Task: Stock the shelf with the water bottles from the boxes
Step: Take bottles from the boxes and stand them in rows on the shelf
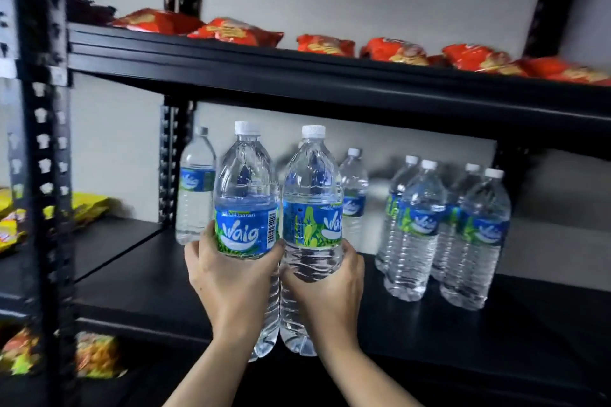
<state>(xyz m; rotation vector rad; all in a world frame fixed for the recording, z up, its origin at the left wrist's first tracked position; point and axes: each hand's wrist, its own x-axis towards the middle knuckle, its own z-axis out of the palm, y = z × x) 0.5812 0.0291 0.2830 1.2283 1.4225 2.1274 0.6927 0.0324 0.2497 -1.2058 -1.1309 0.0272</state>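
Note:
My left hand (228, 284) grips a clear water bottle (246, 195) with a blue-green label and white cap. My right hand (327, 291) grips a second, identical water bottle (312, 195). Both bottles are upright, side by side and touching, held in front of the black middle shelf (139, 294), their bases below its front edge. On that shelf one bottle (195, 185) stands at the back left, another bottle (353, 195) behind the held pair, and several more bottles (443, 235) in rows at the right. No boxes are in view.
The upper shelf (264, 66) carries a row of red snack packets (231, 31). Black slotted uprights (43, 142) frame the rack. Yellow packets (89, 205) lie on the neighbouring shelf at left, more orange-yellow packets (96, 353) below. Bare shelf surface lies left of the held bottles.

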